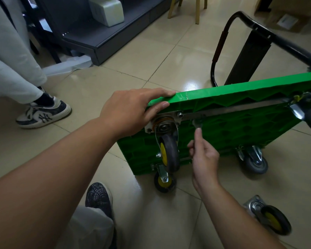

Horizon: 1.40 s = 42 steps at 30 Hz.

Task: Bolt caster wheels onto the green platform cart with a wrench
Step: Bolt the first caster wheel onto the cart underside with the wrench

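Caster wheels mark the job out from near to far. A loose caster (271, 217) lies on the floor tiles at your 5 o'clock, not yet fitted and nearer to your right hand than to your left. Your right hand (204, 159) pinches the lower end of a small wrench (197, 125) between thumb and fingertips. The tool's long axis runs from 6 to 12 o'clock, with its head straight above your grip. That head sits just under the steel bar (241, 107) on the underside of the green platform cart (241, 130), which stands tipped on its edge. Whether the head is seated on a fastener is too small to tell.

The mounted caster (168, 146) hangs at 9 o'clock from the wrench. A bolt (180, 114) in its mounting plate (166, 120) lies at 10 o'clock from the wrench head, close beside it. So any shift onto that bolt is, I judge, short, up and to the left.

Farther off, your left hand (129, 108) lies with straight fingers along the cart's top edge, steadying it and gripping nothing. The black handle (221, 47) rises at 1 o'clock beyond.
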Motion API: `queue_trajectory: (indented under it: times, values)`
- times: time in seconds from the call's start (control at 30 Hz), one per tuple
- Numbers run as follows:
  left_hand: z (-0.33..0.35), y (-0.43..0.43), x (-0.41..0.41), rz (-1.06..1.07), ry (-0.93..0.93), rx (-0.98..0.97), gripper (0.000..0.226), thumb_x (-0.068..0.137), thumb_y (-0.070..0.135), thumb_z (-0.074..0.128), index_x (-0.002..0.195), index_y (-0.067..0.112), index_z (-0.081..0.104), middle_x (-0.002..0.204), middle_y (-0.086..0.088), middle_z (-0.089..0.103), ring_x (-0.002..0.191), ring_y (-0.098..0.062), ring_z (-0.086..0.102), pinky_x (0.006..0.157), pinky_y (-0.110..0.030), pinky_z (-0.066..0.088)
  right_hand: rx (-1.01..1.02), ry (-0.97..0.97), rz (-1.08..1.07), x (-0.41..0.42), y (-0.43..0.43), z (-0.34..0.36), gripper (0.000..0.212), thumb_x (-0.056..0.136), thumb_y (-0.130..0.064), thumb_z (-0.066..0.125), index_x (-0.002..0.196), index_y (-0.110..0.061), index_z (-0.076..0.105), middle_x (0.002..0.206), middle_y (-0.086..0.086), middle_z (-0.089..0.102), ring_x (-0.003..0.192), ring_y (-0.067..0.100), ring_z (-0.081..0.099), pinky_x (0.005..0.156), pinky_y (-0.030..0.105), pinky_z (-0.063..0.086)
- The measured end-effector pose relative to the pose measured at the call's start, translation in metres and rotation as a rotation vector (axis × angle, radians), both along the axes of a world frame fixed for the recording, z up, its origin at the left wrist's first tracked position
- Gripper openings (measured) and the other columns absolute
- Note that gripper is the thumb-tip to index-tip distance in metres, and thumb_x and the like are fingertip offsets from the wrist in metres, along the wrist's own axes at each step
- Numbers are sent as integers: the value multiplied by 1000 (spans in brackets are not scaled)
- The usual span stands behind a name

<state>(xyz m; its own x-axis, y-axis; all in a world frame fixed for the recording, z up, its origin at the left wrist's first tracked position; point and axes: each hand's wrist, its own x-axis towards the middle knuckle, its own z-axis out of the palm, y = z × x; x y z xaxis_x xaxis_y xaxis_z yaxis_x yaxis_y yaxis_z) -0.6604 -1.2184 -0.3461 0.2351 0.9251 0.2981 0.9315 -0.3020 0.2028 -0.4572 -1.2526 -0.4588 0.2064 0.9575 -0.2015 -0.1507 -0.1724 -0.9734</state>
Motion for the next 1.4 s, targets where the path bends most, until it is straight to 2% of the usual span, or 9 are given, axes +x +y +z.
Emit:
queue_trajectory:
  times: [0.13,0.3,0.53,0.7,0.87,1.07,1.17,1.27,1.4]
  values:
    - [-1,1,0,-2,2,8,41,102,61,38,140,54,51,122,12,72,89,-19,68,63,-29,38,170,-128,113,-8,5,-2,47,93,-43,60,67,-5,59,53,-4,44,50,7,41,49,19,34]
    - [-1,1,0,1,4,-12,42,102,61,36,141,55,49,125,13,70,89,-17,67,64,-32,47,218,-123,138,-15,12,-7,53,94,-41,58,69,5,56,55,0,44,52,8,40,50,19,34]
    - [-1,2,-1,-2,7,-2,42,102,62,35,141,54,50,125,14,70,91,-16,68,65,-31,47,235,-175,183,-22,32,-17,41,93,-47,53,70,-15,64,58,-14,59,58,-1,51,56,15,39]
    - [-1,1,-1,2,9,-14,42,103,62,35,141,54,50,125,14,70,90,-17,67,65,-32,47,142,-238,260,-20,34,-32,79,87,-77,42,74,-1,59,65,24,53,62,18,50,58,30,37]
    - [1,2,0,13,13,-21,41,103,62,35,141,55,49,124,13,71,90,-17,67,66,-32,48,139,-369,302,-12,35,-21,54,91,-64,38,60,-21,48,52,-6,43,52,10,42,52,28,33]
    - [2,2,0,30,11,-42,43,101,63,35,142,58,47,127,12,70,94,-20,67,66,-32,43,164,-1096,455,25,50,29,68,89,-75,21,67,-18,48,59,0,50,66,31,52,69,37,34]
    - [1,3,0,31,14,-39,44,100,64,33,141,58,47,125,11,71,93,-21,67,66,-33,44,181,-1399,445,40,56,72,69,88,-81,26,67,-22,54,61,-2,54,65,22,49,83,39,35]
    - [1,2,1,30,11,-34,44,100,64,34,141,58,48,124,11,71,92,-20,67,65,-33,46,303,-1688,268,40,56,103,67,83,-85,35,66,-23,56,58,-3,49,62,20,48,81,39,34]
    - [1,0,2,30,3,-25,41,101,62,37,140,57,50,117,11,73,87,-20,66,63,-31,39,347,-1756,211,32,51,122,60,82,-80,49,81,-21,57,65,-2,51,69,23,50,82,40,33]
